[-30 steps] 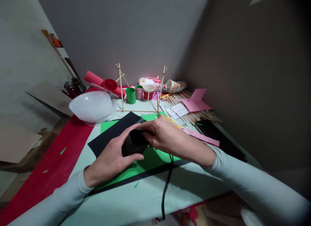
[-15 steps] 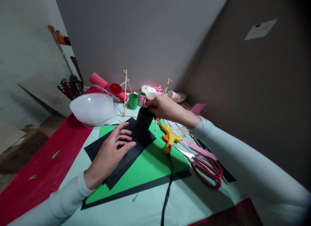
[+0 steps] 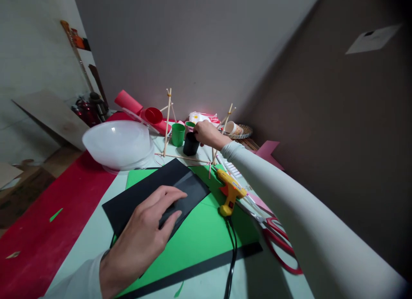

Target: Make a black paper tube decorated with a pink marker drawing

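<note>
My right hand (image 3: 207, 134) reaches far across the table and grips the rim of a black paper cup (image 3: 191, 144), which stands upright beside a green cup (image 3: 177, 134) inside a frame of thin wooden sticks (image 3: 167, 121). My left hand (image 3: 144, 234) lies flat with fingers stretched out on a black paper sheet (image 3: 154, 191). That sheet rests on a green sheet (image 3: 199, 234), which lies over a larger black sheet.
A yellow glue gun (image 3: 229, 191) with a black cord lies right of the sheets, red-handled scissors (image 3: 277, 243) beyond it. An upturned translucent bowl (image 3: 117, 144) sits at the left. Cups, a red roll (image 3: 128, 102), markers and pink paper (image 3: 267, 151) crowd the back.
My right hand carried the black cup from the sheets up and away to the back, setting it next to the green cup. My left hand let go of it and flattened on the black sheet.
</note>
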Available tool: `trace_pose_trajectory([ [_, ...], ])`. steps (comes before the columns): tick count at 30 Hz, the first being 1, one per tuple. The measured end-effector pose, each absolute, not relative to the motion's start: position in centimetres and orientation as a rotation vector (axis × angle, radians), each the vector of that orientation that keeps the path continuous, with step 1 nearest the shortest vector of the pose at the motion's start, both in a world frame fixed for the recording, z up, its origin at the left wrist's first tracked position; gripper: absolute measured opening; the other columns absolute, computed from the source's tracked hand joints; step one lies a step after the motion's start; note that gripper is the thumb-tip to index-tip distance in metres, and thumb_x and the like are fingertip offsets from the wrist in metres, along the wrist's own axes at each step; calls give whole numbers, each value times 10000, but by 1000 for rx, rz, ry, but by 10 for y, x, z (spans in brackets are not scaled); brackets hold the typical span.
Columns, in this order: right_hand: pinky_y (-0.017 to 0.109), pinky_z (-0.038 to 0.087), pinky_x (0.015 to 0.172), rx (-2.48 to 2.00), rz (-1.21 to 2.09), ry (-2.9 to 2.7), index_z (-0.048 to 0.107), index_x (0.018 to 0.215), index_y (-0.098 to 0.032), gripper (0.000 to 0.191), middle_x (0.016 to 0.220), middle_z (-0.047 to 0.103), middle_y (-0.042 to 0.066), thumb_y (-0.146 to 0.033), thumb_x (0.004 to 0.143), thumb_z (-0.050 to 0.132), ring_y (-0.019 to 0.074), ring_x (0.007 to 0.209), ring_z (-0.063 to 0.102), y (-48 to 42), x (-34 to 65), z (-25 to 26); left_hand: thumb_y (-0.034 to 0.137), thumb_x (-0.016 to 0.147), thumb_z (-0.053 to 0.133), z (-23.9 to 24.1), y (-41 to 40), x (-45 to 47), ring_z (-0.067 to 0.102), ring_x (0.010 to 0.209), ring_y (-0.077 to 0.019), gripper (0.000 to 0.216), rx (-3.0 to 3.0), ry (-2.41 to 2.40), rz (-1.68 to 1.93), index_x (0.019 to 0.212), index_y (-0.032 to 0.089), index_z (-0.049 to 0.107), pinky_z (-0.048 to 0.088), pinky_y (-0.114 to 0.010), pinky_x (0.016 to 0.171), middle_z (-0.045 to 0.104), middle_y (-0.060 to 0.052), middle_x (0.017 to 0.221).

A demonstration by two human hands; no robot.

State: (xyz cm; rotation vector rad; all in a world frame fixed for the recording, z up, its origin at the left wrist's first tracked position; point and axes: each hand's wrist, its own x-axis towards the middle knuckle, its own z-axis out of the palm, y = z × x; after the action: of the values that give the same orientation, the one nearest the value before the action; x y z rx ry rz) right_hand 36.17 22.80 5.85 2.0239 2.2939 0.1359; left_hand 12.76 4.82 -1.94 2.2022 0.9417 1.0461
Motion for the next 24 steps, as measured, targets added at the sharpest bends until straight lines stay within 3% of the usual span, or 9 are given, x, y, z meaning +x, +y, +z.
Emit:
trace_pose_trajectory([
  [7,462,594,938,2029,213,2302,623,1319,-149,396,1321,648,129,-366,992,673,257,1123,677,245,365,57,142,946,565,-23,48,128,726,1016,-104,243,2286,917,1137,1079,256,734,522,-146,926,731,-6,1120],
  [24,457,593,939,2050,135,2224,625,1315,-142,398,1320,648,135,-364,989,678,257,1122,678,243,357,55,126,963,546,-24,44,129,731,967,-118,254,2256,879,1122,978,269,756,548,-174,856,743,-13,1086],
])
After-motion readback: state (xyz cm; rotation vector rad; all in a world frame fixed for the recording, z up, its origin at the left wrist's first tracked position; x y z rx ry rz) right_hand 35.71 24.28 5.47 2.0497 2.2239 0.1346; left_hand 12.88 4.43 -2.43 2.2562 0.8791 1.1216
